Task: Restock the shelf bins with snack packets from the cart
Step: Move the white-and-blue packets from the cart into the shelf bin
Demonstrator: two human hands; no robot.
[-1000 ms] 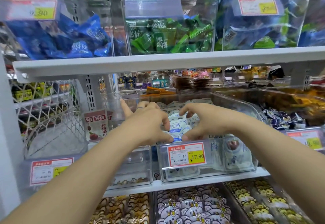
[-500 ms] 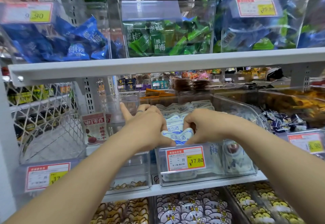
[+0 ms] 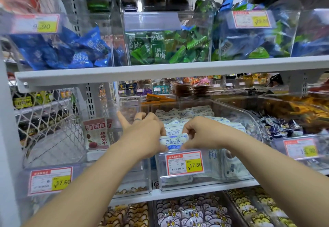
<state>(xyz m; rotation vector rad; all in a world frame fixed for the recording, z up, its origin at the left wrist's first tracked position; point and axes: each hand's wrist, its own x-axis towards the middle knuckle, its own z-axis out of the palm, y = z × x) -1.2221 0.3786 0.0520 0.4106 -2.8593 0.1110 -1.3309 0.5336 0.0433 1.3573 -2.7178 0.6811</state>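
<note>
White packet (image 3: 173, 141): long axis crosswise, pinched between left hand (image 3: 144, 136) and right hand (image 3: 201, 134); both equally near. Clear bin (image 3: 236, 171) directly beneath.

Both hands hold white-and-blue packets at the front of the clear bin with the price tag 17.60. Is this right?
Not quite. In the head view, both hands hold the white-and-blue packets at the front of the clear bin, but its price tag reads 17.80. The 17.60 tag is on the bin further left.
</note>
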